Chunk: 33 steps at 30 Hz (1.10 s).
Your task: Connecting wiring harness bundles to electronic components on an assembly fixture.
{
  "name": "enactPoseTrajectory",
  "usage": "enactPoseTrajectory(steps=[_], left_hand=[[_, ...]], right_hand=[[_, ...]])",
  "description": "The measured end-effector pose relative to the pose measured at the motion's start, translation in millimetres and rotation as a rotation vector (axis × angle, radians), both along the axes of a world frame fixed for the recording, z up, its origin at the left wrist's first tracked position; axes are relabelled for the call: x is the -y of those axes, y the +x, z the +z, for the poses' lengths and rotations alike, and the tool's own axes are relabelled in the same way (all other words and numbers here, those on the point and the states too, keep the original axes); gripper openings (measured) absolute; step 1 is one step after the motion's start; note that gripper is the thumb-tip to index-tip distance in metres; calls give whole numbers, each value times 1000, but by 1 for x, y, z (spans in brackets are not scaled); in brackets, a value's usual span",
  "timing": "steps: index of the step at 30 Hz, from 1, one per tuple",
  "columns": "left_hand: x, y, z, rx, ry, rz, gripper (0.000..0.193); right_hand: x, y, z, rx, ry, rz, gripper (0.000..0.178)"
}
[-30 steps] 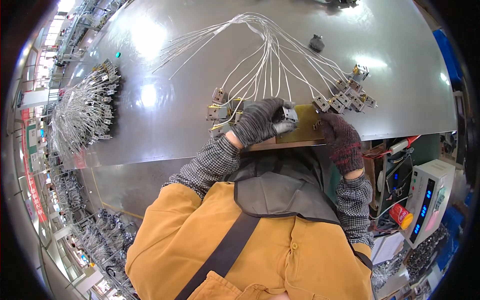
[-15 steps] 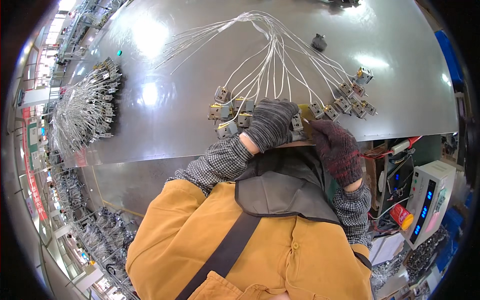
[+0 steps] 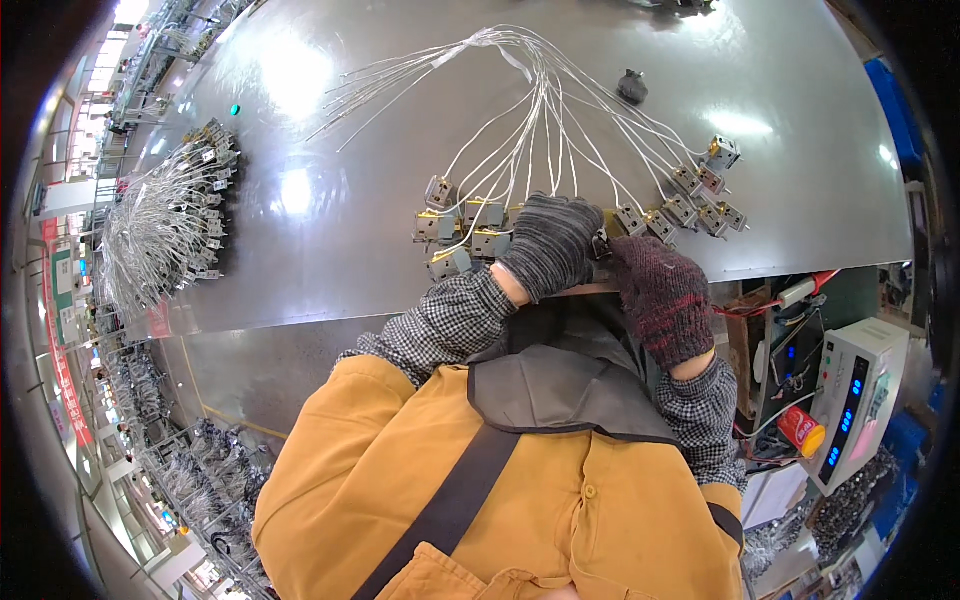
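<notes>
My left hand [image 3: 552,245], in a grey striped knit glove, is closed round a small boxy metal part [image 3: 600,243] at the table's near edge. Only a sliver of that part shows between the gloves. My right hand [image 3: 664,300], in a dark red and black glove, meets it from the right with its fingers pinched together; what they hold is hidden. Similar boxy metal parts with white wires lie left of my left hand [image 3: 434,227] and beyond my right hand [image 3: 680,210]. Their white wires [image 3: 545,95] run together into a tied bundle farther back.
A heap of wired metal parts [image 3: 205,200] lies at the table's left. Farther back sit a small dark lump [image 3: 632,87] and a green dot [image 3: 235,110]. Below the table's right edge stand a white instrument with blue displays [image 3: 858,390] and a red container with a yellow lid [image 3: 800,432].
My right hand has moved slightly left and up, closing the gap to my left hand. The boxy part between them is now more covered. My left hand has barely shifted.
</notes>
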<state>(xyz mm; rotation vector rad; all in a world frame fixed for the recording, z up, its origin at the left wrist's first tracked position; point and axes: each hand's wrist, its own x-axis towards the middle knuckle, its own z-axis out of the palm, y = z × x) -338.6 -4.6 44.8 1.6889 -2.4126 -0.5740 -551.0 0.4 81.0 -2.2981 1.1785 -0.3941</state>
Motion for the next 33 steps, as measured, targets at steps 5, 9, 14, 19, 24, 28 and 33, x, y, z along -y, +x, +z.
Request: enactPoseTrajectory(steps=[5, 9, 14, 19, 24, 28, 33], left_hand=[[0, 3, -6, -27, -74, 6, 56], [1, 3, -8, -37, -64, 1, 51], [2, 0, -7, -5, -85, -29, 46], [4, -2, -6, 17, -50, -27, 45], [5, -2, -2, 2, -38, -32, 45], [6, -5, 1, 3, -20, -25, 50], [-3, 10, 7, -301, 16, 13, 72]], right_hand=[[-1, -2, 3, 32, 6, -8, 32], [0, 0, 4, 26, 15, -28, 29], [0, 2, 4, 47, 40, -54, 26], [-1, 0, 4, 75, 42, -50, 25], [-3, -2, -1, 90, 57, -58, 26], [-3, -3, -6, 54, -19, -66, 27], [-4, -6, -6, 228, 126, -84, 26]])
